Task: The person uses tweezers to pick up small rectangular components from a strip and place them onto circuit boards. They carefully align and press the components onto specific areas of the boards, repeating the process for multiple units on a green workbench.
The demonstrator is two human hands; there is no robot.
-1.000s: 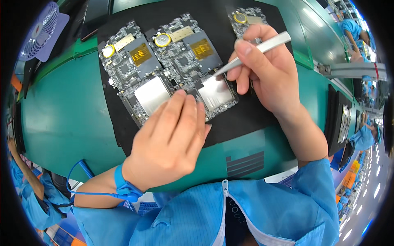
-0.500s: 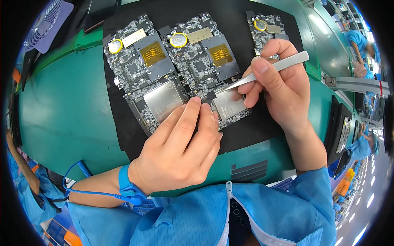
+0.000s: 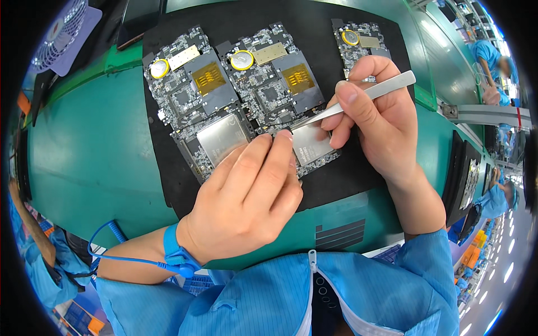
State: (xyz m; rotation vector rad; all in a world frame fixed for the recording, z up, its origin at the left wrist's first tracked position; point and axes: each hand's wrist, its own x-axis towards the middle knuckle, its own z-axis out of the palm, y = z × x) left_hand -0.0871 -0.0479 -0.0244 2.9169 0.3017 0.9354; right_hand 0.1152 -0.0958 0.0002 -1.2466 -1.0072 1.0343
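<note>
My right hand [image 3: 381, 120] is closed around a pair of silver tweezers [image 3: 386, 87]. The tips of the tweezers reach the middle circuit board [image 3: 272, 92], just above its silver metal shield [image 3: 314, 143]. My left hand [image 3: 244, 199] has its fingers bent and pressed on the same board, beside the tweezer tips. Its index fingertip sits at the shield's upper left corner and covers what lies beneath. The middle board carries a yellow-rimmed coin cell [image 3: 242, 60] and a patch of amber tape [image 3: 298, 78].
A similar circuit board [image 3: 182, 95] lies on the left, another [image 3: 358, 42] at the far right, all on a black mat [image 3: 358, 185] over a green table [image 3: 84, 162]. A blue wrist strap [image 3: 178, 255] with a coiled cord is on my left wrist. A fan [image 3: 61, 36] stands at the far left.
My left index finger has moved up over the small black piece that showed near the tweezer tips. The right hand and tweezers have shifted slightly left.
</note>
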